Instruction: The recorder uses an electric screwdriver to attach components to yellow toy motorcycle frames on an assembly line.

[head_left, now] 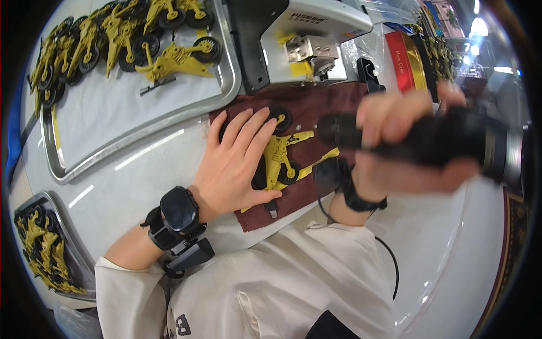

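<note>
My left hand (237,150) lies flat with its fingers stretched out, pressing over yellow and black toy motorcycle parts (275,155) on a dark red cloth (333,107). Black wheels show beside its fingertips and thumb; whatever is beneath the palm is hidden. A separate thin yellow strip (320,162) lies just right of these parts. Raised to the right of the cloth, my right hand (403,135) is wrapped round a black cylindrical power tool (435,135) with a silvery ring at its right end. Motion blurs both hand and tool.
A metal tray (141,138) at the back left holds several yellow toy motorcycles (118,39); a smaller tray (65,226) holds more yellow parts. Beyond the cloth stands a white and black machine (307,31) with a metal block. A red box (403,59) sits back right.
</note>
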